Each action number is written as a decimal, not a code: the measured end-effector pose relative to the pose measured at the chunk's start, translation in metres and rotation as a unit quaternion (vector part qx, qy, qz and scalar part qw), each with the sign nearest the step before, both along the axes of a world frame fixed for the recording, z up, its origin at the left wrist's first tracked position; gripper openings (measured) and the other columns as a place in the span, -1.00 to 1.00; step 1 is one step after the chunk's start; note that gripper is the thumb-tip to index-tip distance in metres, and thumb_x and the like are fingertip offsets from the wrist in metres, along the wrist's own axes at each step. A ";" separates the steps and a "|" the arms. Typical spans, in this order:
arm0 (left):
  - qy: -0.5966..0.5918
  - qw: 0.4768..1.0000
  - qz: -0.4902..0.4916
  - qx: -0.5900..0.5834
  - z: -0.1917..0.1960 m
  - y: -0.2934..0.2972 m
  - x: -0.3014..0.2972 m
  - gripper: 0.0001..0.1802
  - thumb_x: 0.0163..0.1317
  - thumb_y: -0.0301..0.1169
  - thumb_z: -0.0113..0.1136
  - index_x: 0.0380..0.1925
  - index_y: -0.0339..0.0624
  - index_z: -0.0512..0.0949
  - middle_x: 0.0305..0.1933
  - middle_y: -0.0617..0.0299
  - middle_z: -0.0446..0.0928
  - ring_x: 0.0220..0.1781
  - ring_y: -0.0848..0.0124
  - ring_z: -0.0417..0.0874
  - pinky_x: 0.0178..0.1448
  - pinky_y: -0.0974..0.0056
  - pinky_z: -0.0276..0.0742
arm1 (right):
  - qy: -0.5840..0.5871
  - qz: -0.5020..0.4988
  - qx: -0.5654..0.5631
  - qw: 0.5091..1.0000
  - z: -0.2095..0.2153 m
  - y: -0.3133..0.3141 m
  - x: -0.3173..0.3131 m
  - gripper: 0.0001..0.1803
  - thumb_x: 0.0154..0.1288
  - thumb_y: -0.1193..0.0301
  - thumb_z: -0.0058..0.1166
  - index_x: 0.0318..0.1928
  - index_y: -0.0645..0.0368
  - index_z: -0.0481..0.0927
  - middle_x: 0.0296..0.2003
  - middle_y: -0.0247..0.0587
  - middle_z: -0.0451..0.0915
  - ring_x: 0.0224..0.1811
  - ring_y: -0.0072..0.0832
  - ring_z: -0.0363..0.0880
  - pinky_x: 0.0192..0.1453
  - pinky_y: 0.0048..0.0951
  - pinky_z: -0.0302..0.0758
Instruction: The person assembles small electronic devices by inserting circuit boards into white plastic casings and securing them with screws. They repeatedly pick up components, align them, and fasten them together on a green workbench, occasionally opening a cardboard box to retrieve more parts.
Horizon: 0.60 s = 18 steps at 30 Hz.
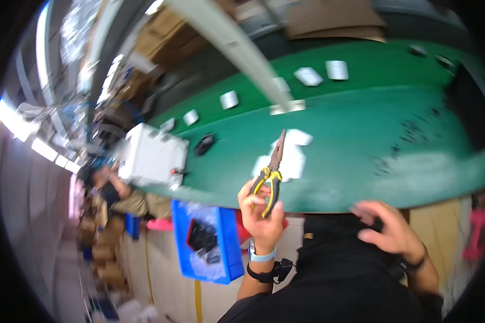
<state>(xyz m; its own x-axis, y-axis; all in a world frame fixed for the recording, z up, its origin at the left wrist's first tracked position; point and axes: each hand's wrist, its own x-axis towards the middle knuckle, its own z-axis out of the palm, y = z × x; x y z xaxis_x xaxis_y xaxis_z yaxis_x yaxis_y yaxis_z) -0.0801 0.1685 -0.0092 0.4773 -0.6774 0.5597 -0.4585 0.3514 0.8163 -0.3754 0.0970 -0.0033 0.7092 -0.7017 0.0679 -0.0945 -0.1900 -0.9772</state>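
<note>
Pliers [276, 162] point forward, axis leaning right, left hand [264, 222] gripping them, right hand [389, 230] spread.

The left of two head-worn fisheye cameras is looking down and forward from above the wearer's torso [339, 285], framing the left hand [261, 215] and right hand [388, 229] at close range and the green workbench [345, 129] just beyond, straight edges bending toward the rim.

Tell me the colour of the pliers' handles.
The handles are black and yellow, best seen in the head view.
</note>
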 end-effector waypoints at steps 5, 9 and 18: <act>-0.199 0.967 -0.153 -0.033 -0.019 -0.037 -0.123 -0.54 0.14 -0.38 0.45 -0.24 -0.15 0.27 0.24 -0.12 0.33 0.16 0.06 0.56 0.25 0.01 0.52 | -0.285 -0.044 0.142 0.947 -0.014 -0.004 0.022 -0.30 0.45 0.41 0.07 0.49 0.29 0.12 0.43 -0.02 0.29 0.47 -0.31 0.26 0.48 -0.23 0.25; -0.242 0.914 -0.319 -0.063 -0.039 -0.050 -0.188 -0.41 -0.05 -0.45 0.55 -0.13 -0.10 0.32 0.27 -0.10 0.32 0.28 -0.02 0.43 0.31 -0.04 0.39 | -0.361 -0.152 0.200 0.898 -0.031 0.017 -0.039 -0.53 0.48 0.44 -0.10 0.34 0.30 0.30 0.40 0.12 0.31 0.47 -0.17 0.28 0.54 -0.10 0.17; -0.274 0.679 -0.668 0.135 -0.051 -0.061 -0.226 -0.72 0.15 -0.52 0.34 -0.13 -0.25 0.56 -0.06 0.02 0.61 -0.01 0.05 0.63 0.11 0.09 0.54 | -0.134 -0.555 0.259 0.779 -0.117 0.136 -0.245 -0.63 0.37 0.42 0.11 0.14 0.20 0.47 -0.28 -0.24 0.57 -0.17 -0.43 0.65 -0.12 -0.36 0.61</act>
